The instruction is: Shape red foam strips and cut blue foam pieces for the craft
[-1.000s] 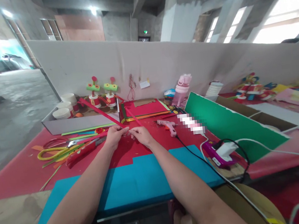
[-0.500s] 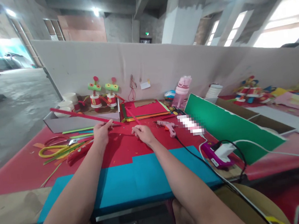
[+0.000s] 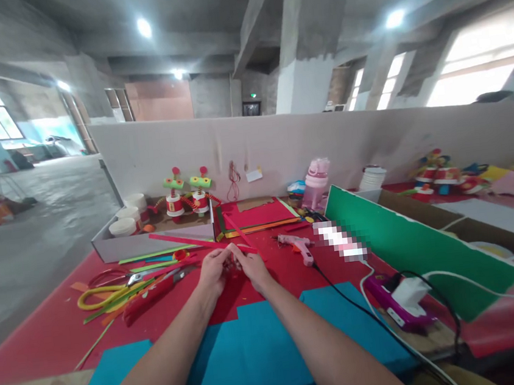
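My left hand (image 3: 214,269) and my right hand (image 3: 252,268) meet above the red tabletop, fingers pinched together. A long red paper strip (image 3: 183,239) runs from my left fingers out to the left. Another red paper strip (image 3: 239,228) slants up and away from my right fingers. The strips' near ends are hidden by my fingers, so I cannot tell whether they overlap. To the right lies a pink glue gun (image 3: 300,246) with a black cord. Left of my hands are yellow-handled scissors (image 3: 105,297) and several coloured paper strips (image 3: 132,296).
Behind my hands, a white box (image 3: 156,243) holds paper cups (image 3: 123,226) and two cup figures (image 3: 174,204). Red paper sheets (image 3: 262,215) lie beside it. A pink bottle (image 3: 315,183), a green board (image 3: 410,247) and a purple power strip (image 3: 400,309) stand right; blue sheets (image 3: 250,352) lie in front.
My hands have come together from apart, bringing the two red strips' near ends to one spot. The left strip has swung lower. The view has tilted upward.
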`<state>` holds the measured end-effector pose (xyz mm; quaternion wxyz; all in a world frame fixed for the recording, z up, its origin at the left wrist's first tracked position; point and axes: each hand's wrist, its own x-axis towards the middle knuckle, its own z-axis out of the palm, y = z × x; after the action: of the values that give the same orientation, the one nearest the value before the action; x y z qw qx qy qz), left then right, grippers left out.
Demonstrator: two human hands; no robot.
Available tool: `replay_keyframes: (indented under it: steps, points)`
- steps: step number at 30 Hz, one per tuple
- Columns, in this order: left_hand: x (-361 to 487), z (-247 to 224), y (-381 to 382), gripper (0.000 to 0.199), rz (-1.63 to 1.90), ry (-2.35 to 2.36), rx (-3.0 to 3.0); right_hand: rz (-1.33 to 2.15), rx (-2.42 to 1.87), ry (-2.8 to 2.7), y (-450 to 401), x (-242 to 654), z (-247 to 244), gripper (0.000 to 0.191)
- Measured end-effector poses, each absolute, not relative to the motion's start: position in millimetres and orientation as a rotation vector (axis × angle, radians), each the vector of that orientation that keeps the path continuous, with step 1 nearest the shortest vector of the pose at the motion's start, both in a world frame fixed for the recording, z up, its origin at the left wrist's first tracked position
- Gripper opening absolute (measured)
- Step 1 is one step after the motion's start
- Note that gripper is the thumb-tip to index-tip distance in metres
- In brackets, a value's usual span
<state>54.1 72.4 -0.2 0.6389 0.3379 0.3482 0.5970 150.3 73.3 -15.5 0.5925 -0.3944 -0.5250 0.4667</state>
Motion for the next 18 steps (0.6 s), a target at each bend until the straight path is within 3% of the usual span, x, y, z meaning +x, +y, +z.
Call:
replay_keyframes:
  steps: [18]
  points:
    - [15, 10, 93, 0.037, 1.538, 0.825, 0.648, 1.107, -1.001, -1.123, 78, 163, -10, 0.052]
